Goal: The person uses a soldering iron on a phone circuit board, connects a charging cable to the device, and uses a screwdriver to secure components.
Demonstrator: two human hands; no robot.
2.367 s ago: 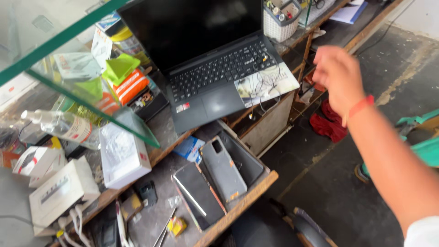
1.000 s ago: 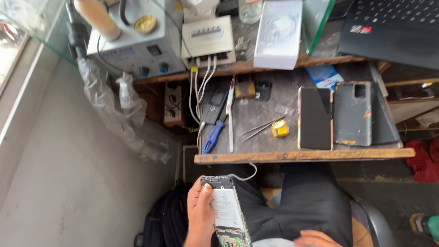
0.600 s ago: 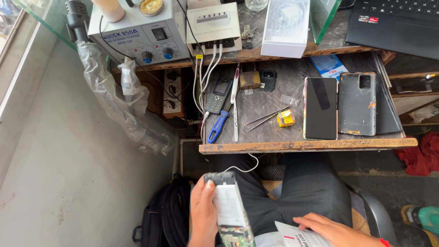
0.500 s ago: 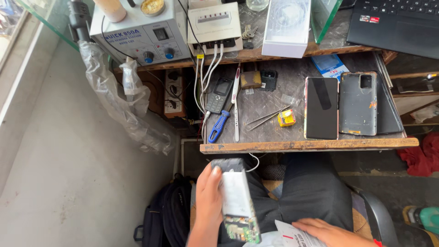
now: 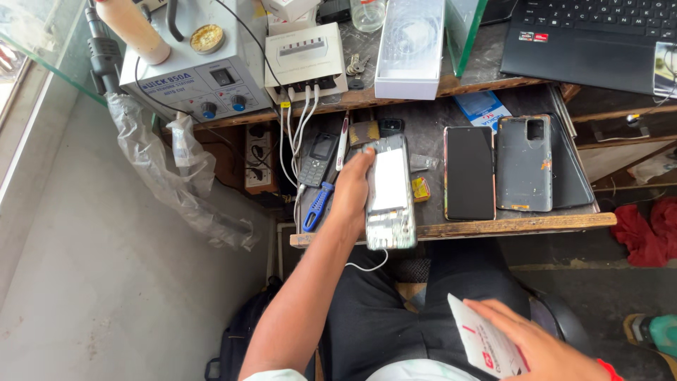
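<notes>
White battery and bare circuitry face up on the opened phone (image 5: 390, 192), which I now see lifted from over my lap up to the wooden pull-out surface (image 5: 493, 227), near its front edge at about 6 o'clock of the tray. That looks like the phone being brought to the work area. My left hand (image 5: 352, 194) has its grip clamped on the phone's left edge. A white cable (image 5: 367, 266) hangs under it.

My right hand (image 5: 525, 342) has slid in further at 5 o'clock, its grip closed on a white-and-red packet (image 5: 486, 346).

Count in the head view: three phones besides mine — one keypad phone (image 5: 319, 159), one black-screened phone (image 5: 469, 173), one grey-backed phone (image 5: 523, 164); one blue-handled tool (image 5: 316, 208); one rework station (image 5: 194, 77); one laptop (image 5: 599, 39).
</notes>
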